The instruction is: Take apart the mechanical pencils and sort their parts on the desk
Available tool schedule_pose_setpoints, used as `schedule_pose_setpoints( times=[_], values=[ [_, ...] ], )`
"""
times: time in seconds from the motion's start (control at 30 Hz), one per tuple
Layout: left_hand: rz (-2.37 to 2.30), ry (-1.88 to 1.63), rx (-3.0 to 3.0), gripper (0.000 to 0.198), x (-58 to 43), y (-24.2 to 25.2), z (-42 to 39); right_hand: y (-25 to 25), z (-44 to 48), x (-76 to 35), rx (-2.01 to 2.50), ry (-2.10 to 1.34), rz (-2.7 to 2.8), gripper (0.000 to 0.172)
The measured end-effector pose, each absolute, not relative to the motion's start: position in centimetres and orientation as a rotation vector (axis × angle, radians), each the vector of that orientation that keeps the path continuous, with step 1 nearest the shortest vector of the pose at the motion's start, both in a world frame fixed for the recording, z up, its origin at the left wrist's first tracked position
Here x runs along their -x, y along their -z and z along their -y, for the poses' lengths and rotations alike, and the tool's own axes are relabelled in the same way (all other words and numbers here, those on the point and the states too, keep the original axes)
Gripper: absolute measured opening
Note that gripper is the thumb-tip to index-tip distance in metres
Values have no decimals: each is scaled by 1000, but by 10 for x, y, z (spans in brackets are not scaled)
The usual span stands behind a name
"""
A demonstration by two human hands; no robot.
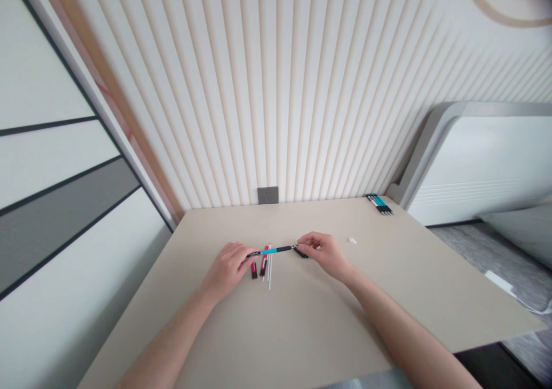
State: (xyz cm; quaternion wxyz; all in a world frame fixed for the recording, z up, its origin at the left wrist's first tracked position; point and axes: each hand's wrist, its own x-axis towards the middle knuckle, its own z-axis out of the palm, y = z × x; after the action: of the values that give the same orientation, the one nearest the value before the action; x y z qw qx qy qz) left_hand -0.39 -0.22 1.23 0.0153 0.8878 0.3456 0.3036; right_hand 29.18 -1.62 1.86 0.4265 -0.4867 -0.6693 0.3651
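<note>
A blue and black pen point(269, 251) is held level above the table, spanning the gap between both hands. My left hand point(229, 267) is closed around its left end. With thumb and fingertips, my right hand point(321, 252) pinches the pale tip at the other end; its fingers partly hide that tip. Below the pen lie red and black pen barrels point(254, 270) beside thin white refills point(269, 274). Small black pen parts point(301, 253) rest on the table just under my right fingertips, partly covered.
Several blue and black pens point(380, 204) lie side by side at the table's back right corner. A small white piece point(352, 240) sits right of my right hand. Behind the beige table point(276, 331) are a ribbed wall and a dark socket point(268, 195); a bed stands at right.
</note>
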Motion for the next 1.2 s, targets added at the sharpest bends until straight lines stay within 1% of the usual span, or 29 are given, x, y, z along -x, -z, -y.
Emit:
schedule_pose_setpoints(
  times=[0.27, 0.47, 0.6, 0.67, 0.77, 0.8, 0.83, 0.9, 1.03, 1.13, 1.2],
  values=[
    [-1071, -933, -2780, 17, 3, -15, 4, -16, 20, -285, 1224, -893, 1745, 26],
    [-1022, -940, -2802, 14, 3, -12, 4, -18, 25, -280, 1239, -890, 1755, 30],
    [-1002, -929, -2842, 13, 2, -14, 5, -16, 25, -280, 1273, -829, 1792, 32],
    [-992, -927, -2853, 12, 2, -14, 5, -13, 25, -280, 1319, -798, 1840, 37],
    [-982, -914, -2857, 12, 0, -14, 5, -11, 25, -278, 1360, -775, 1920, 50],
    [-982, -904, -2855, 13, 0, -14, 5, -11, 25, -278, 1348, -760, 1930, 50],
    [-985, -898, -2852, 13, 0, -13, 5, -12, 26, -277, 1321, -740, 1932, 45],
    [-999, -905, -2844, 13, 1, -13, 5, -15, 27, -277, 1250, -695, 1924, 32],
    [-1026, -960, -2823, 14, 1, -14, 5, -18, 27, -278, 1195, -653, 1922, 24],
    [-1016, -997, -2833, 15, 1, -15, 5, -19, 27, -279, 1202, -633, 1954, 23],
    [-1008, -1004, -2839, 14, 0, -16, 6, -19, 27, -280, 1199, -636, 2001, 29]
  ],
)
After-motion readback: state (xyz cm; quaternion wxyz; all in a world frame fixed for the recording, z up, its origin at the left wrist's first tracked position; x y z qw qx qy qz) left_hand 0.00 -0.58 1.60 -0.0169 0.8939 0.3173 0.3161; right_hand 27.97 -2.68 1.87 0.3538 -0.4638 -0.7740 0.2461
